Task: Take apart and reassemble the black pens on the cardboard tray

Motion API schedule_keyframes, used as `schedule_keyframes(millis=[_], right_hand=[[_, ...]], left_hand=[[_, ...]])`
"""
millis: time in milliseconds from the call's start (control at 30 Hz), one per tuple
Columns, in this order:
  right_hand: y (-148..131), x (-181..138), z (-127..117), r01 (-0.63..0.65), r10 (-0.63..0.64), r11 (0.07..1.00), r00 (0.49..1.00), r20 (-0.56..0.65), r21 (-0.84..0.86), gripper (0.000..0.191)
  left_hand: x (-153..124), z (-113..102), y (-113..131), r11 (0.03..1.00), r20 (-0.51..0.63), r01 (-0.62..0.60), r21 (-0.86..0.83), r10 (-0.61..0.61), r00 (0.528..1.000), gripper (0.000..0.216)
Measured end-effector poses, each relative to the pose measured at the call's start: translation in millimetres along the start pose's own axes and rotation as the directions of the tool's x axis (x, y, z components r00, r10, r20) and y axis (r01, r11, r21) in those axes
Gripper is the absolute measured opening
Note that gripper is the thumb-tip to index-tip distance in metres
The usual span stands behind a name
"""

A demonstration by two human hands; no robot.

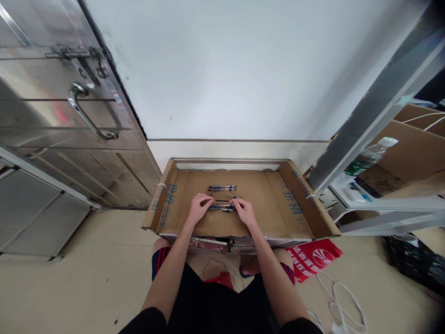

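Between my two hands a thin dark rod, which looks like a pen refill, lies level above the cardboard. My left hand pinches its left end with thumb and fingertips. The fingers of my right hand are closed at its other end; a pale slim piece sticks out by those fingertips, too small to name. Just below the rod, a row of pens lies partly hidden by my fingers. Farther back, another small group of clear-barrelled pens rests side by side on the cardboard tray.
The tray's raised cardboard sides stand left and right. A metal door with a handle is at left. On the right, a shelf holds a plastic bottle and a cardboard box. White cable lies on the floor.
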State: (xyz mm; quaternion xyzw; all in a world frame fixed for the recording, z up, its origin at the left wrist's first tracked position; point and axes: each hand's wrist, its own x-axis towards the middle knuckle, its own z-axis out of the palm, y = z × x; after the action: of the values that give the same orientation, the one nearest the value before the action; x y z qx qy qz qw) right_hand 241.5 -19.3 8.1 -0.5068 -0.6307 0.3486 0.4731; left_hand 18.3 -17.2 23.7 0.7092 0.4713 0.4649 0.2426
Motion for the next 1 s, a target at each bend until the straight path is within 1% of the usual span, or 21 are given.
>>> schedule_keyframes(millis=[267, 367, 433, 500, 567, 633, 700, 800, 900, 1000], right_hand=[[-0.7, 0.0, 1.8, -0.011, 0.011, 0.999, 1.0, -0.008, -0.033, 0.035], [-1.9, -0.7, 1.2, -0.022, 0.02, 0.999, 0.999, -0.038, -0.038, 0.035], [-1.9, -0.9, -0.6, -0.026, 0.021, 0.999, 0.994, -0.105, -0.042, 0.036], [-0.5, -0.7, -3.3, -0.016, 0.0, 0.998, 0.974, -0.225, -0.067, 0.037], [2.2, 0.1, -5.7, -0.004, -0.049, 0.989, 0.935, -0.352, -0.147, 0.036], [5.9, 1.4, -6.6, -0.005, -0.112, 0.962, 0.905, -0.411, -0.274, 0.032], [10.0, 2.9, -5.4, -0.012, -0.16, 0.918, 0.903, -0.398, -0.396, 0.028], [15.6, 4.8, -1.7, -0.017, -0.18, 0.861, 0.925, -0.336, -0.509, 0.024], [18.9, 5.8, 0.4, -0.033, -0.163, 0.837, 0.938, -0.306, -0.546, 0.022], [18.9, 5.6, -1.2, -0.022, -0.149, 0.858, 0.945, -0.29, -0.513, 0.019]], left_hand=[[-0.3, 1.3, -0.4, 1.0, 0.023, -0.029, 0.003, 0.028, 0.999, 0.015], [-0.5, 0.9, -1.0, 1.0, -0.002, -0.011, -0.028, 0.011, 1.0, 0.017], [-0.7, 0.4, -2.0, 0.999, -0.041, 0.011, -0.052, -0.013, 0.999, 0.018], [-1.0, 0.1, -3.2, 0.997, -0.076, 0.031, -0.065, -0.036, 0.996, 0.019], [-1.2, 0.5, -4.6, 0.997, -0.1, 0.046, -0.061, -0.052, 0.994, 0.018], [-1.3, 1.4, -6.1, 0.998, -0.115, 0.053, -0.046, -0.058, 0.992, 0.018], [-1.5, 2.5, -7.6, 0.998, -0.124, 0.056, -0.028, -0.06, 0.991, 0.017], [-1.5, 3.7, -9.9, 0.998, -0.129, 0.059, -0.011, -0.06, 0.99, 0.017], [-1.5, 4.0, -11.9, 0.998, -0.124, 0.059, -0.002, -0.059, 0.991, 0.016], [-1.6, 4.1, -13.1, 0.998, -0.128, 0.065, -0.001, -0.064, 0.99, 0.015]])
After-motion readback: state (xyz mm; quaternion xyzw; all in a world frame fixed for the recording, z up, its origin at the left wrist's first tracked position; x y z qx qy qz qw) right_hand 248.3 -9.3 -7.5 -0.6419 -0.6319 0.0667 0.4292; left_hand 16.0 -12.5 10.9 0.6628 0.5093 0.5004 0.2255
